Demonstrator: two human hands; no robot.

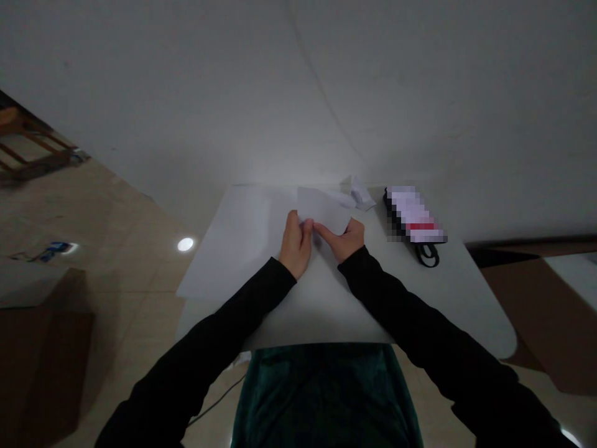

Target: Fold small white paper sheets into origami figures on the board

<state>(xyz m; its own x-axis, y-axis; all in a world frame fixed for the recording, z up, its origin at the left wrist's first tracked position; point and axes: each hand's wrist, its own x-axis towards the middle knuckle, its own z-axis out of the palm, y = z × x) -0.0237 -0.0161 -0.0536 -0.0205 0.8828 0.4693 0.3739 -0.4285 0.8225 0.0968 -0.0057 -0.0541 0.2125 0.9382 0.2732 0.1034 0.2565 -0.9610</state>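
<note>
Between my two hands is a small sheet of paper (324,205), white and raised over the table. My left hand (295,246) grips its left lower edge, with thumb and fingers closed. On the opposite side my right hand (344,241) is closed on the same sheet, its fingers partly hidden behind the paper. The two thumb tips almost meet at the lower edge. Beneath and to the left lies a large white sheet (237,242). Just beyond the held paper, toward the wall, sits a folded paper piece (360,194).
On the right of the white table (448,298) lies a phone (415,214), its screen blurred out, with a black strap loop (428,255). A grey wall (233,93) rises behind the table. A wooden chair (28,137) stands far left, and brown boxes flank the table.
</note>
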